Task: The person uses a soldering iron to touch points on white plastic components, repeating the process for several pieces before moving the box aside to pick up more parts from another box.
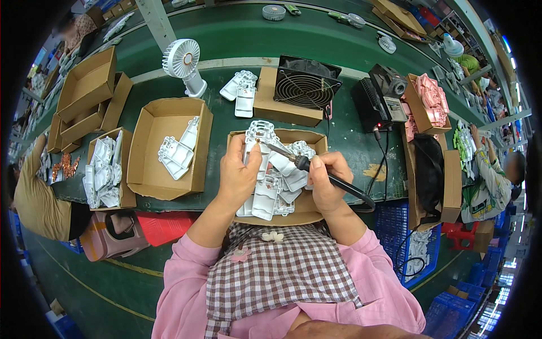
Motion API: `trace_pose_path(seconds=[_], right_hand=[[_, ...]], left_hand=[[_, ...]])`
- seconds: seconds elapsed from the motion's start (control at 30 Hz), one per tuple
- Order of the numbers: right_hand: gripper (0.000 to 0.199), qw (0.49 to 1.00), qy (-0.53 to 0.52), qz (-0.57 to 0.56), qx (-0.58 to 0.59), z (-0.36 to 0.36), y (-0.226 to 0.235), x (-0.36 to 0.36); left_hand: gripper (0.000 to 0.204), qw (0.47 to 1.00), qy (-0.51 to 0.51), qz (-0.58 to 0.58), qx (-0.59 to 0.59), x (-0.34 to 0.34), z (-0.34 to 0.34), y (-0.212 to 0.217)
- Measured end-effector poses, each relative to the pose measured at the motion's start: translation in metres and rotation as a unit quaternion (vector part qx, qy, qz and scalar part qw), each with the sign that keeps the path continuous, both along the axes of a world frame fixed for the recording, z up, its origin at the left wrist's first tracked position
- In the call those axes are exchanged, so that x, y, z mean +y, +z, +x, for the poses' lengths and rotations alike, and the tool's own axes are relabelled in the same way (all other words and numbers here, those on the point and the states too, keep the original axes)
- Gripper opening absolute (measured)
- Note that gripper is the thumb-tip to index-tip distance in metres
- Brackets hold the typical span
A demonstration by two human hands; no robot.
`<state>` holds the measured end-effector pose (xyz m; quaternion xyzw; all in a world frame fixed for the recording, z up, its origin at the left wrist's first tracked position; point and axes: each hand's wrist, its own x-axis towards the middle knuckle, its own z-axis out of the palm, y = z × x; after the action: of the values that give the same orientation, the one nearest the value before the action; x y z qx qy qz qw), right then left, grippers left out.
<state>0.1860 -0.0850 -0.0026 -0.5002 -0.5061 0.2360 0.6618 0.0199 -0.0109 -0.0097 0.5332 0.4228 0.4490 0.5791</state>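
My left hand (239,172) grips a white plastic fan housing (260,131) over a cardboard box. In my right hand (329,179) is a soldering iron (303,163), its black cable trailing off to the right. The iron's tip points left at the housing, close to my left fingertips; whether it touches cannot be made out. Beneath my hands the cardboard box (310,214) holds several more white housings (267,195), lying loosely over one another.
A cardboard box (139,169) with white housings stands left, beside another filled box (128,195). Behind are a white handheld fan (182,59), a black cooling fan (307,85) and a black soldering station (370,104). Pink parts (432,99) fill a box at right. Co-workers sit on both sides.
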Motion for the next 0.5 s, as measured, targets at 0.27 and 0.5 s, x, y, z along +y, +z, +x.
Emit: trace_pose_path(seconds=[0.27,0.5], right_hand=[[0.016,1.0,-0.001,0.007,0.029,-0.0003,-0.0003,-0.0004],[0.015,1.0,0.015,0.0,0.027,-0.0005,0.0019,0.0004]], left_hand=[[0.018,0.999,0.002,0.032,0.01,0.001,-0.0002,-0.0098],[0.019,0.998,0.004,0.044,0.044,0.0006,-0.0005,-0.0064]])
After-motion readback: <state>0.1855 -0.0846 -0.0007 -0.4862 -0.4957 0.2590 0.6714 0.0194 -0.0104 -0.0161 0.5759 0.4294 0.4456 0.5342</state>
